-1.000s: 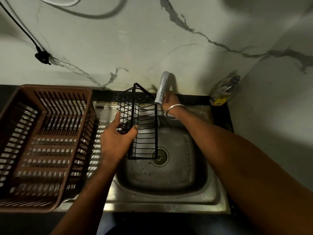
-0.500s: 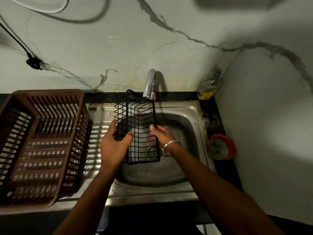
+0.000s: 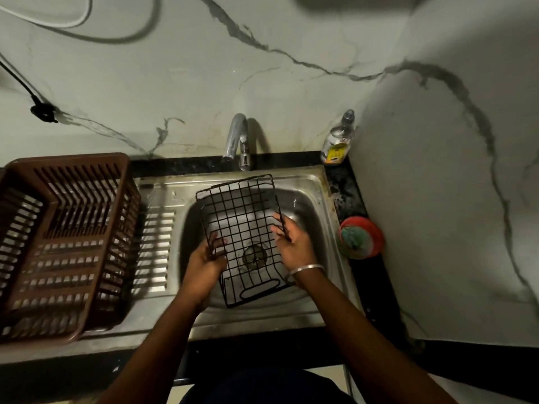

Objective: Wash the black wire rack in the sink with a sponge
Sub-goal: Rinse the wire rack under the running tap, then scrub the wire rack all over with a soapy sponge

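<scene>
**Rack held flat over the basin**

My left hand [image 3: 204, 263] curls its fingers round the left edge of the black wire rack [image 3: 242, 225]. My right hand [image 3: 291, 243] pinches the right edge rod. The thin-wire grid lies nearly flat over the dull steel sink [image 3: 309, 182]. Its long axis runs away from me, with the looped end nearest and the far end towards the curved chrome tap [image 3: 236, 135]. A slatted brown plastic basket [image 3: 67, 170] sits to the left.

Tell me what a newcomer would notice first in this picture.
The black wire rack stands out, gripped over the steel sink by the left hand and right hand at its sides. A big brown slatted basket sits on the drainboard to the left, and a red dish with a green scrubber stands on the counter at right.
</scene>
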